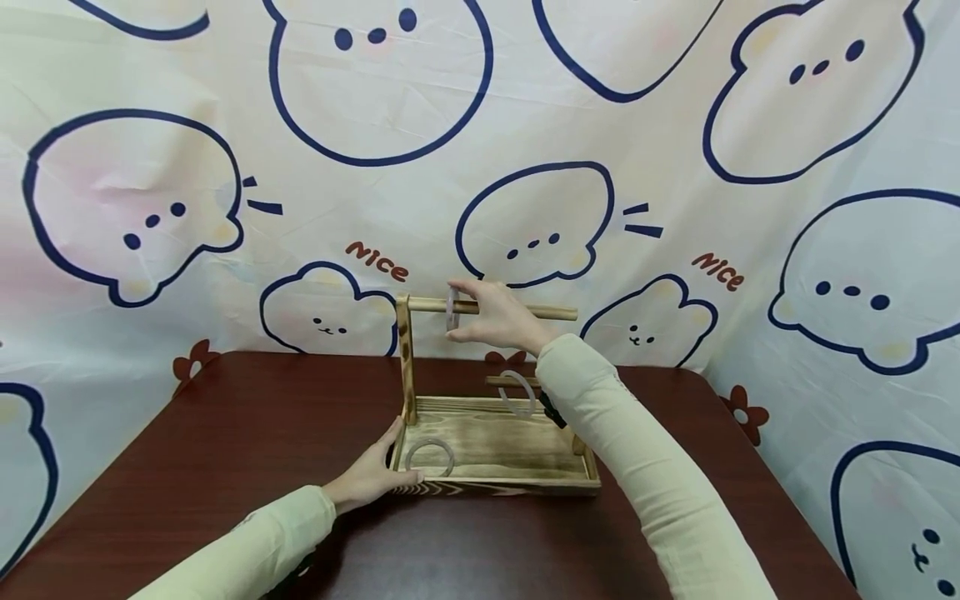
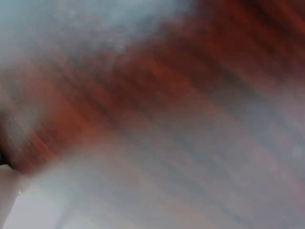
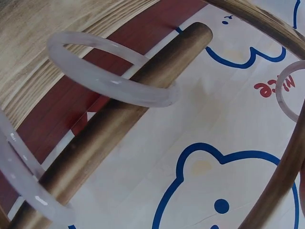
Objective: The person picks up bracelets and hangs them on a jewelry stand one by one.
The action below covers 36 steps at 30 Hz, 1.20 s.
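Note:
A wooden bangle stand with a tray base and two rods stands on the table. My left hand grips its left front corner, thumb along the front edge, fingers at the left side. At the upper rod, my right hand pinches a pale translucent bangle, which encircles the rod near the left post. Two similar bangles hang on the lower rod in the right wrist view, one bangle closer to the rod's end. Another bangle lies in the tray's left front corner.
The dark red-brown table extends to both sides of the stand. Behind it hangs a white cloth printed with cartoon bears. My right forearm sleeve covers part of the stand's right side. The left wrist view is blurred.

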Each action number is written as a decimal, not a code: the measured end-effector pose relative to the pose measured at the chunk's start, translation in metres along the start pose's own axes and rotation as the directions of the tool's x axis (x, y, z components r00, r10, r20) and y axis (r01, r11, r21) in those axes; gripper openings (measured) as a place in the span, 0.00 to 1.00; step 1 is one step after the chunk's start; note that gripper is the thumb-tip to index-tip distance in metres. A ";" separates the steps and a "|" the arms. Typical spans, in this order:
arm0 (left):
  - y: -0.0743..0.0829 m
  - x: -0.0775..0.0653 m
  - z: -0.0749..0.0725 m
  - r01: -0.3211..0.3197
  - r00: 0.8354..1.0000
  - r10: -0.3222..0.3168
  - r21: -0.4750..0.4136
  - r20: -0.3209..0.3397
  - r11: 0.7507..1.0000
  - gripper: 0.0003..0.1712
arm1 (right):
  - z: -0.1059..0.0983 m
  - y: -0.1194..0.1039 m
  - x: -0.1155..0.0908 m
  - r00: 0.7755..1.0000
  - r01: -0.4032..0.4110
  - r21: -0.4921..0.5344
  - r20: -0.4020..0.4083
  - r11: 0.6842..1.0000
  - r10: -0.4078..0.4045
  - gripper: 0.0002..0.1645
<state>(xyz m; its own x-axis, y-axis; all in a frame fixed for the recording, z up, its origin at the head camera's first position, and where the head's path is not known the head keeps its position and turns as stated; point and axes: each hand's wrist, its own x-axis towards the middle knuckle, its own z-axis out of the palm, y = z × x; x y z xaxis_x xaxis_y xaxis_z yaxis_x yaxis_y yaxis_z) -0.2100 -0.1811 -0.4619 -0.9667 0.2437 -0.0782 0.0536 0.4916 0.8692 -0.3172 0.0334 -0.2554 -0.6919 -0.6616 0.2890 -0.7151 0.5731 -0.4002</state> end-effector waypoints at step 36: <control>0.001 -0.003 0.004 -0.008 1.000 0.008 -0.008 -0.021 1.000 0.60 | 0.007 -0.001 0.011 0.991 -0.107 -0.080 0.074 0.991 0.113 0.48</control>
<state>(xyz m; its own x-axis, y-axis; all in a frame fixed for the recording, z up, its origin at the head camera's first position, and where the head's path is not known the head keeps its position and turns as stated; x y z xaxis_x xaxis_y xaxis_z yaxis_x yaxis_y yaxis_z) -0.2056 -0.1779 -0.4624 -0.9714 0.2297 -0.0608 0.0594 0.4828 0.8737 -0.3234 0.0216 -0.2581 -0.7591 -0.6264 0.1770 -0.6425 0.6774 -0.3581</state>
